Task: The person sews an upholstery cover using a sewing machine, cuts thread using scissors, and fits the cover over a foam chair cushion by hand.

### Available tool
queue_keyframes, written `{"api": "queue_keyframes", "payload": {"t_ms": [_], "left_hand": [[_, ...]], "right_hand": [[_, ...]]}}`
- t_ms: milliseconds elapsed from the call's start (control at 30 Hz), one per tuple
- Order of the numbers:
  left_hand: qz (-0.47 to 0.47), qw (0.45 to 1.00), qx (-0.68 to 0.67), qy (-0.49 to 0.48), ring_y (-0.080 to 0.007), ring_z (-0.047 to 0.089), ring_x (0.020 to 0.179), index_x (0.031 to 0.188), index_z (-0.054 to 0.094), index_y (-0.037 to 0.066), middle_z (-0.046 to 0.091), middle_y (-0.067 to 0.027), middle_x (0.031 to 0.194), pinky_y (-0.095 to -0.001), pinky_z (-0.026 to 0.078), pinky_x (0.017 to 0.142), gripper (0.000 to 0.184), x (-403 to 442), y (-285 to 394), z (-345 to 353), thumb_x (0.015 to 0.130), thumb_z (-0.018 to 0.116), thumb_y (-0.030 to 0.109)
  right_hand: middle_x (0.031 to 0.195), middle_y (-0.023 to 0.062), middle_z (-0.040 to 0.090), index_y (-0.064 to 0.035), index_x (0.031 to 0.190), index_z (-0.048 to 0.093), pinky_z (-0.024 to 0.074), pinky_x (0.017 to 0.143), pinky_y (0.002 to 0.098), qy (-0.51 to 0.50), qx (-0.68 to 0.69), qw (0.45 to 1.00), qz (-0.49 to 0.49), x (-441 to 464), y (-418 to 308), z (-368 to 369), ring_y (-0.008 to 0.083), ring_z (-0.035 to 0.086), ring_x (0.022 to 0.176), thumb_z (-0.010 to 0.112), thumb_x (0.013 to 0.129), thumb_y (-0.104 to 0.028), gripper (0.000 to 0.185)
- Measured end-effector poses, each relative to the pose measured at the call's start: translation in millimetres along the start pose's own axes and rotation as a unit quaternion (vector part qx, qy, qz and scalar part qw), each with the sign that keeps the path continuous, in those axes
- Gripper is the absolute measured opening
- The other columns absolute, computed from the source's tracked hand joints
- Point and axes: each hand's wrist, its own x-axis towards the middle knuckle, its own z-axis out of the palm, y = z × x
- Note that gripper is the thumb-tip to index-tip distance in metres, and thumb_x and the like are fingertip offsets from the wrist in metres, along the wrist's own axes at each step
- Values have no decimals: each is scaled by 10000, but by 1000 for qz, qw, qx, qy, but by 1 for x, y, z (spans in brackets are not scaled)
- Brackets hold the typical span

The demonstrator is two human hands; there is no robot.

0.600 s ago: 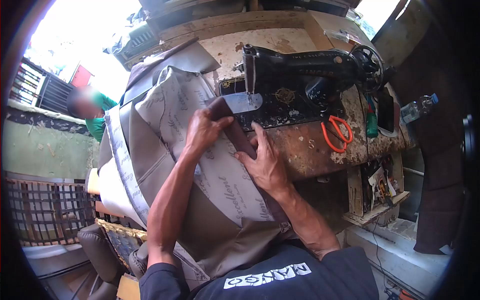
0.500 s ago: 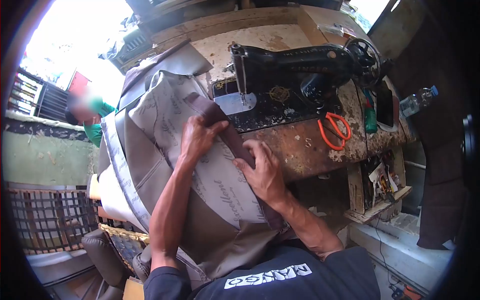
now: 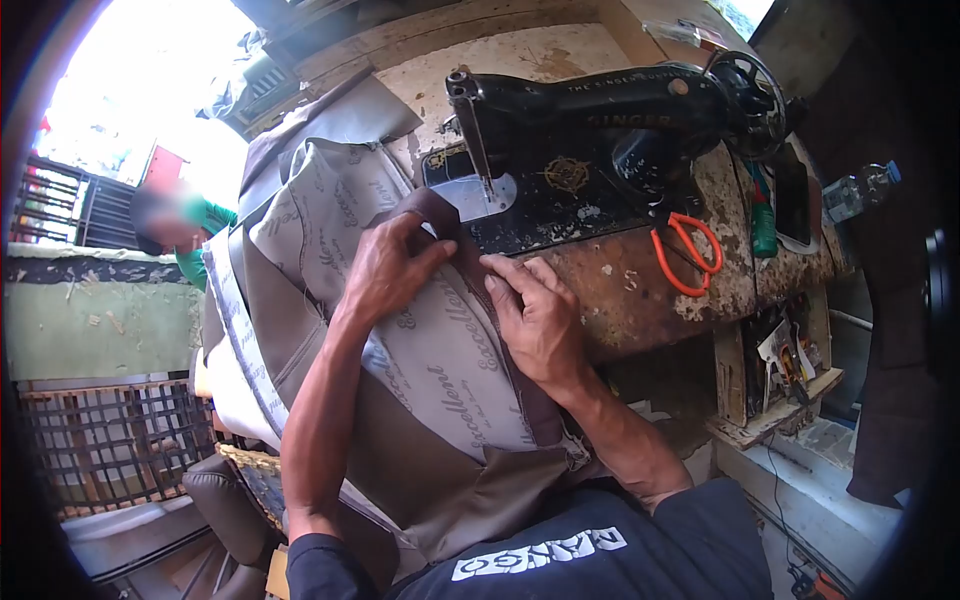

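Note:
A large sheet of grey-brown upholstery material [image 3: 420,385], with pale backing printed "Excellent", lies over my lap and the table's left side. A dark maroon strip [image 3: 471,268] runs along its right edge. My left hand [image 3: 395,260] is closed on the strip's upper part, which is folded up between thumb and fingers. Lower on the same edge, my right hand [image 3: 535,315] pinches the strip with thumb and bent fingers. Just beyond my hands stands a black Singer sewing machine [image 3: 620,110]; its needle area is apart from the strip.
Orange-handled scissors [image 3: 662,262] lie on the worn table [image 3: 620,295], right of my hands. Farther right are a green-handled tool [image 3: 763,232] and a plastic bottle [image 3: 850,195]. An open drawer [image 3: 775,400] holds small items. At left is a person in a green sleeve [image 3: 192,268].
My left hand has folded the top of the maroon strip over. My right hand has shifted slightly up along the edge, and its fingers have moved. The camera view has shifted a little.

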Motion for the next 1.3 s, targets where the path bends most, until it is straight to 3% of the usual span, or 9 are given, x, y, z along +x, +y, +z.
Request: {"api": "queue_keyframes", "payload": {"t_ms": [367, 433, 733, 800, 833, 1067, 1133, 1200, 1300], "left_hand": [[-69, 996, -52, 28, -262, 712, 793, 938, 729, -28, 727, -191, 851, -382, 538, 760, 302, 6, -12, 0, 831, 755, 253], [-71, 996, -47, 25, -253, 708, 782, 929, 726, -29, 725, -189, 842, -381, 537, 753, 303, 6, -16, 1, 828, 758, 255], [-25, 999, -28, 34, -192, 696, 815, 972, 722, -20, 729, -150, 870, -348, 531, 762, 279, -2, -21, 6, 840, 768, 221], [-17, 915, -400, 58, -146, 675, 848, 1090, 702, -6, 737, -92, 970, -312, 526, 791, 285, -10, -19, 6, 885, 755, 184], [-12, 916, -396, 60, -146, 675, 848, 1090, 702, -6, 737, -92, 970, -312, 526, 791, 285, -14, -15, 3, 885, 755, 184], [78, 828, -546, 100, -114, 647, 951, 1305, 590, -14, 707, -74, 1123, -277, 523, 858, 444, -66, 19, 5, 884, 733, -2], [117, 871, -472, 65, -150, 652, 1032, 1212, 652, -37, 697, -101, 1169, -292, 516, 902, 306, -87, 22, 0, 910, 687, 0], [240, 880, -409, 19, -226, 632, 1130, 1039, 738, -26, 675, -170, 1218, -347, 508, 942, 149, -100, 28, -4, 924, 675, 44], [177, 869, -462, -7, -250, 610, 1161, 949, 767, -4, 653, -179, 1234, -374, 490, 975, 132, -115, 28, 5, 899, 726, 111]], "right_hand": [[951, 166, 695, -87, 1124, 726, 555, 749, 400, -45, 52, 995, 72, 0, -6, 1, 352, 696, 866, 685, 934, -165, 209], [958, 89, 716, -74, 1129, 735, 525, 691, 313, -38, 10, 999, 23, 0, -5, 2, 167, 671, 786, 732, 906, -151, 236], [883, 91, 664, -77, 1267, 632, 491, 600, 306, -56, 6, 992, 112, -14, -7, -5, 126, 584, 655, 802, 842, -205, 476], [936, 139, 674, -65, 1239, 633, 515, 693, 371, -65, 15, 993, 101, -16, -10, -11, 238, 635, 778, 775, 858, -206, 430], [989, 188, 684, -53, 1211, 634, 540, 785, 436, -78, 22, 993, 89, -16, -12, -14, 350, 685, 900, 747, 874, -206, 387], [912, 157, 700, -43, 1059, 703, 537, 693, 389, -43, 98, 992, 65, -14, -28, -24, 314, 697, 802, 707, 919, -232, 236], [869, 102, 726, -19, 1051, 717, 503, 633, 283, -1, 83, 996, 34, -13, -34, -32, 149, 675, 731, 691, 932, -138, 171], [879, 102, 726, -22, 1058, 720, 500, 622, 285, 25, 73, 997, -24, -13, -36, -36, 147, 672, 725, 681, 926, -107, 162], [885, 119, 714, -41, 1063, 721, 512, 626, 324, 53, 57, 993, -86, -17, -44, -41, 209, 681, 732, 678, 904, -62, 165]]}}
